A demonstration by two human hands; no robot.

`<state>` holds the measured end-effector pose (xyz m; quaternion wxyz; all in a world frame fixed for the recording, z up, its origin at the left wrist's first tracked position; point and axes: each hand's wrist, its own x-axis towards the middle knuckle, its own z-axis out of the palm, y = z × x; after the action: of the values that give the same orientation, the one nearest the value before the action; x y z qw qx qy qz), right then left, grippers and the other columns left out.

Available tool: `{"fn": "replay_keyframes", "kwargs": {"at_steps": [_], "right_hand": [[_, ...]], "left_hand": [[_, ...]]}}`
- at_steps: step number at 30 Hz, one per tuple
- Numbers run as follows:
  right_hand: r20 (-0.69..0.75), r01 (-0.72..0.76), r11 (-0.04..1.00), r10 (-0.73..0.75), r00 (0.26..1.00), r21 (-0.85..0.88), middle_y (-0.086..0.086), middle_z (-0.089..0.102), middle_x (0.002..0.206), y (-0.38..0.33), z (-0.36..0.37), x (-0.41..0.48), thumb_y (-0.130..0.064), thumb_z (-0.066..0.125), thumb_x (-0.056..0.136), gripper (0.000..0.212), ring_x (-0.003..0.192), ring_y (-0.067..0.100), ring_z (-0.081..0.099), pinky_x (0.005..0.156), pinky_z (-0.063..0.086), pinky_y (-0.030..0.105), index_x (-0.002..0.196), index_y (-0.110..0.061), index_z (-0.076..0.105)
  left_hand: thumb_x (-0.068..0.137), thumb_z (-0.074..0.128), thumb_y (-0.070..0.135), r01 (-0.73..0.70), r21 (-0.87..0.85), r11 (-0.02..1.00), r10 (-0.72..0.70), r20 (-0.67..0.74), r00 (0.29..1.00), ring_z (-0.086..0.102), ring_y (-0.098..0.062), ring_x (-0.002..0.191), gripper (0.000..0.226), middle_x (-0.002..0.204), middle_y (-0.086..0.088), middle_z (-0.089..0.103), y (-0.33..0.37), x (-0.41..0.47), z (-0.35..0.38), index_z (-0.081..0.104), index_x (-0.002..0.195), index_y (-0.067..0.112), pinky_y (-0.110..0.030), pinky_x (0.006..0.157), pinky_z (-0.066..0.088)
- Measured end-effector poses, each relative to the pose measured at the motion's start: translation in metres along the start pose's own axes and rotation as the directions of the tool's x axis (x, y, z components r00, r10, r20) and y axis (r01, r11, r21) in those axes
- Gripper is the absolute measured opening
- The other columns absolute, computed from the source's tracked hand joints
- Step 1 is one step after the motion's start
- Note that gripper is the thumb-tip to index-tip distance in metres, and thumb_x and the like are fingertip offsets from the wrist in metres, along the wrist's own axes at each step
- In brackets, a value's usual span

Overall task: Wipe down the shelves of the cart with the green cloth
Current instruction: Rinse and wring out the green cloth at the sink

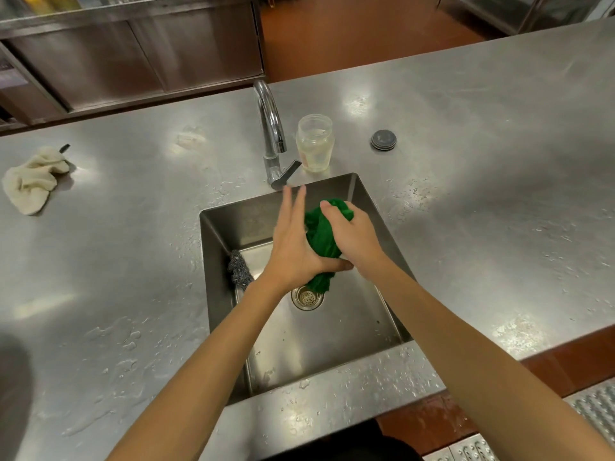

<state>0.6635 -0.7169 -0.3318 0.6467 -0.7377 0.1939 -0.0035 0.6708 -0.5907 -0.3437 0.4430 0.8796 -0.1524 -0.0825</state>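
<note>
From the head view I read both hands together over the sink [362, 331], which is set into a stainless-steel worktop [466, 161]. The green cloth [321, 234] is bunched between the two hands, held above the basin, with its lower end hanging just above the drain strainer [307, 297]. The right hand [352, 241] is clamped on the cloth: its fingers curl round the upper part of the bundle, and the thumb lies on top. The left hand [293, 251] is against the cloth's left side with its fingers straight, slightly spread and motion-blurred, pointing toward the faucet [269, 121]; its thumb lies across the lower part of the cloth, touching the heel of the right hand. The faucet stands at the far rim of the sink, spout curving toward the basin, its lever angled to the right. I cannot tell whether water is running. A clear glass jar [314, 143], lidless and upright, stands just beside the faucet on the right, and a round dark lid [383, 139] lies flat on the worktop farther right, apart from the jar. A grey steel scourer [239, 269] leans against the left wall inside the sink. A crumpled beige cloth [31, 179] lies at the far left of the worktop, well apart from the sink. Water droplets cover the worktop around the basin.
</note>
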Motion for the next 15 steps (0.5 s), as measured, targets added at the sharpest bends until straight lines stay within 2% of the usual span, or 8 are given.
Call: {"fn": "replay_keyframes", "kwargs": {"at_steps": [1, 3, 5, 8, 10, 12, 14, 15], "right_hand": [[0.025, -0.006, 1.0, 0.006, 1.0, 0.004, 0.004, 0.071, 0.088, 0.0, -0.001, -0.002, -0.047, 0.059, 0.091, 0.031, 0.086, 0.017, 0.069, 0.081, 0.057, 0.037, 0.092, -0.018, 0.069], [0.03, -0.002, 1.0, 0.002, 1.0, 0.009, 0.007, 0.071, 0.079, 0.0, -0.002, -0.004, -0.049, 0.059, 0.09, 0.039, 0.079, 0.018, 0.07, 0.076, 0.056, 0.036, 0.082, -0.013, 0.069], [0.006, 0.018, 1.0, -0.018, 1.0, -0.015, 0.011, 0.066, 0.07, -0.001, -0.003, -0.005, -0.049, 0.058, 0.09, 0.045, 0.072, 0.02, 0.068, 0.072, 0.054, 0.035, 0.073, -0.008, 0.064], [0.017, 0.059, 0.997, -0.059, 0.998, -0.058, 0.002, 0.058, 0.065, 0.002, -0.006, -0.007, -0.046, 0.057, 0.093, 0.042, 0.067, 0.014, 0.061, 0.068, 0.05, 0.033, 0.068, -0.013, 0.058], [0.083, 0.103, 0.99, -0.095, 0.992, -0.094, 0.0, 0.066, 0.083, 0.003, -0.006, -0.009, -0.049, 0.056, 0.094, 0.035, 0.081, 0.011, 0.065, 0.076, 0.052, 0.03, 0.088, -0.015, 0.063], [0.202, 0.2, 0.946, -0.15, 0.968, -0.256, 0.005, 0.062, 0.117, 0.006, -0.012, -0.008, -0.052, 0.048, 0.097, 0.043, 0.108, 0.014, 0.06, 0.095, 0.05, 0.036, 0.122, -0.018, 0.057], [0.331, 0.353, 0.819, -0.214, 0.919, -0.452, 0.009, 0.033, 0.153, 0.006, -0.025, -0.005, -0.051, 0.037, 0.101, 0.057, 0.138, 0.021, 0.038, 0.115, 0.033, 0.044, 0.15, -0.022, 0.029], [0.375, 0.446, 0.728, -0.275, 0.885, -0.52, 0.006, 0.018, 0.161, 0.006, -0.034, -0.004, -0.046, 0.036, 0.102, 0.06, 0.145, 0.022, 0.025, 0.118, 0.025, 0.048, 0.154, -0.023, 0.017]], "left_hand": [[0.044, 0.096, 0.048, 0.028, -0.08, 0.996, -0.019, 0.109, 0.994, 0.031, -0.016, 0.147, 0.147, 0.162, 0.0, 0.024, 0.001, 0.0, -0.002, 0.004, 0.157, 0.031, -0.044, 0.118, 0.034], [0.048, 0.096, 0.033, 0.081, -0.211, 0.974, -0.031, 0.231, 0.973, 0.059, -0.007, 0.12, 0.128, 0.135, 0.008, 0.058, 0.0, 0.0, 0.001, 0.022, 0.152, 0.032, -0.037, 0.101, 0.052], [0.05, 0.092, 0.029, 0.084, -0.191, 0.978, -0.042, 0.217, 0.975, 0.066, -0.002, 0.098, 0.097, 0.109, 0.014, 0.067, -0.001, 0.001, 0.007, 0.044, 0.134, 0.03, -0.031, 0.085, 0.058], [0.047, 0.084, 0.03, 0.144, -0.164, 0.976, -0.108, 0.213, 0.971, 0.068, -0.007, 0.085, 0.072, 0.095, 0.008, 0.069, -0.001, 0.004, 0.013, 0.054, 0.113, 0.028, -0.03, 0.071, 0.058], [0.045, 0.081, 0.028, 0.188, -0.155, 0.97, -0.155, 0.204, 0.967, 0.068, -0.013, 0.087, 0.075, 0.097, 0.004, 0.068, -0.005, 0.01, 0.012, 0.054, 0.115, 0.023, -0.03, 0.068, 0.056], [0.045, 0.08, 0.027, 0.224, -0.132, 0.966, -0.2, 0.173, 0.964, 0.067, -0.02, 0.091, 0.08, 0.102, -0.002, 0.067, -0.012, 0.015, 0.01, 0.052, 0.119, 0.018, -0.036, 0.073, 0.057], [0.044, 0.079, 0.027, 0.284, -0.133, 0.95, -0.268, 0.124, 0.955, 0.065, -0.02, 0.089, 0.083, 0.101, -0.001, 0.066, -0.02, 0.017, 0.004, 0.051, 0.121, 0.018, -0.034, 0.074, 0.055], [0.044, 0.077, 0.027, 0.307, -0.138, 0.942, -0.294, 0.108, 0.95, 0.064, -0.017, 0.086, 0.081, 0.098, 0.001, 0.064, -0.023, 0.018, 0.001, 0.052, 0.119, 0.018, -0.031, 0.072, 0.053]]}}
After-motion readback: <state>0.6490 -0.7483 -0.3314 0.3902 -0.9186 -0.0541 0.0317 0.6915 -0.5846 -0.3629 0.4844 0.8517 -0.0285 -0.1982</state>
